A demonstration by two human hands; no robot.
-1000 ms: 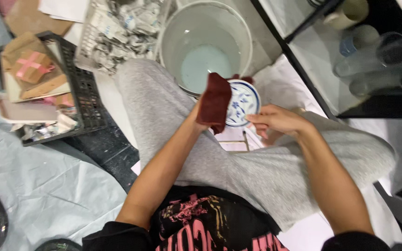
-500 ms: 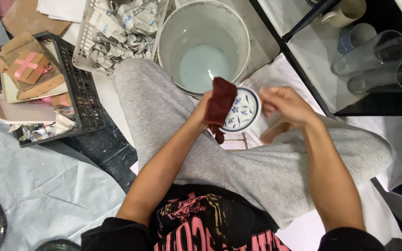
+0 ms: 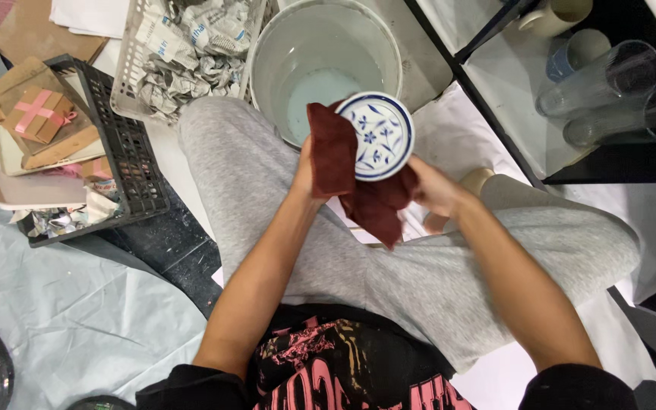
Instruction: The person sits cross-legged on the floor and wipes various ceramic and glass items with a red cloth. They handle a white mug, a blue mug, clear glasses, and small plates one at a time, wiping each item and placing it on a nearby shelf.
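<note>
Both hands met over the lap in the head view, working on one small dish. Her or his left hand (image 3: 307, 168) was mostly hidden behind a dark red cloth (image 3: 351, 178), its fingers closed on the fabric and pressing it against the left edge of a small white saucer with a blue flower pattern (image 3: 377, 135). On the other side, the right hand (image 3: 433, 186) gripped the lower right rim of the saucer through a fold of the same cloth, which hung down between the two wrists toward the grey trousers (image 3: 419, 273).

That saucer was held up off the lap, tilted so its patterned face looked toward the camera, and it sat in front of the near rim of a white bucket (image 3: 267, 61) holding pale cloudy water. Just left of the bucket stood a white basket of crumpled newspaper (image 3: 184, 53). Farther left, a black crate (image 3: 127, 163) held flat trays and a small brown box tied with pink ribbon (image 3: 38, 112). Off to the right, well apart from the hands, clear tall glasses (image 3: 616, 80) lay on a glass shelf beside a cream mug (image 3: 556, 15).
</note>
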